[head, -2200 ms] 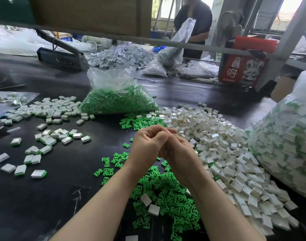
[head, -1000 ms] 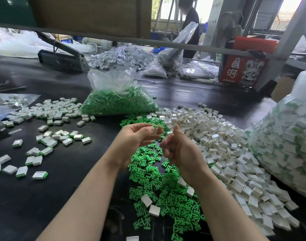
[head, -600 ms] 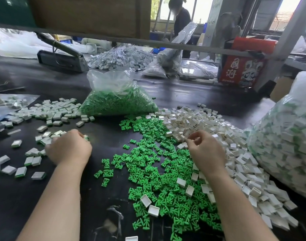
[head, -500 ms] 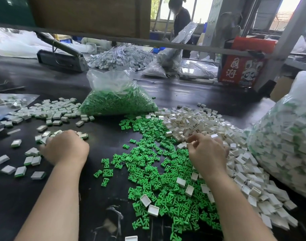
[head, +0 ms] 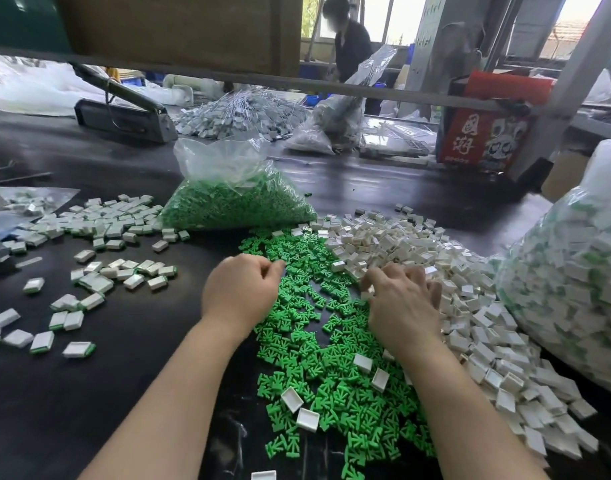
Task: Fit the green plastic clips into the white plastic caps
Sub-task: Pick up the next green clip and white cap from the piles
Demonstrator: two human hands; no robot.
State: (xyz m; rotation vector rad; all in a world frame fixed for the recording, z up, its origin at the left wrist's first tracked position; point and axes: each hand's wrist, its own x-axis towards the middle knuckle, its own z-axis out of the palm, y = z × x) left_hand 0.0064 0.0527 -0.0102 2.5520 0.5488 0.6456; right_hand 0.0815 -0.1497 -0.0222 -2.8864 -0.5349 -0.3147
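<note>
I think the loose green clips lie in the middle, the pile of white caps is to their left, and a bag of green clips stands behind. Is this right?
Not quite. In the head view the pile of white caps is to the right of the loose green clips, not the left. The bag of green clips does stand behind them.

Red carton (head: pixel 484 140), heat sealer (head: pixel 124 116) on far table.

Factory assembly bench, bulk part bags (head: pixel 234 202) (plastic), heat sealer (head: pixel 124 116)
</note>
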